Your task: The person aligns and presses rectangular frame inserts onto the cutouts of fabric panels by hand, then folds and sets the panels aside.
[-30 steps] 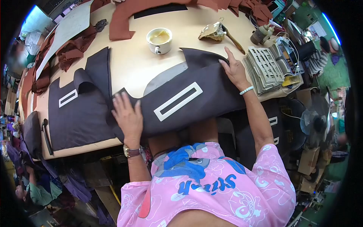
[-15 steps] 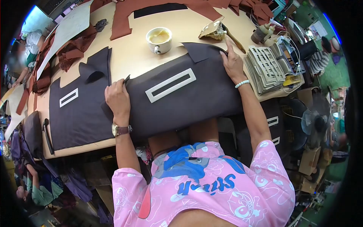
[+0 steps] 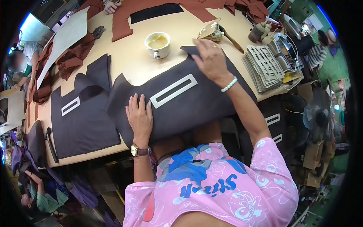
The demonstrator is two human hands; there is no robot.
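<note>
A dark fabric panel (image 3: pixel 211 98) lies across the front of the table and hangs over its edge toward my lap. On it sits a white rectangular frame-shaped piece (image 3: pixel 154 102). My left hand (image 3: pixel 140 117) rests flat on the panel, fingers spread, just left of that piece. Over the panel's upper right part is my right hand (image 3: pixel 212 62), open, fingers stretched out and thumb apart; whether it touches the cloth I cannot tell. Beyond its fingertips are a crusted, yellowish lump (image 3: pixel 209 31) and a brush-like tool with a wooden handle (image 3: pixel 233 41).
A white cup (image 3: pixel 164 52) holds a yellowish paste. Another dark panel (image 3: pixel 90 128) lies at left, beside a black-handled tool (image 3: pixel 51 145). A stack of slotted cards (image 3: pixel 261 70) and a bottle (image 3: pixel 258 33) stand right. Another person's hand (image 3: pixel 110 6) is at the far edge.
Both hands have let go of the panel's edges. My left hand moved right and down onto the cloth; my right moved left. The panel's upper corners now lie differently. Another person's hand has appeared.
</note>
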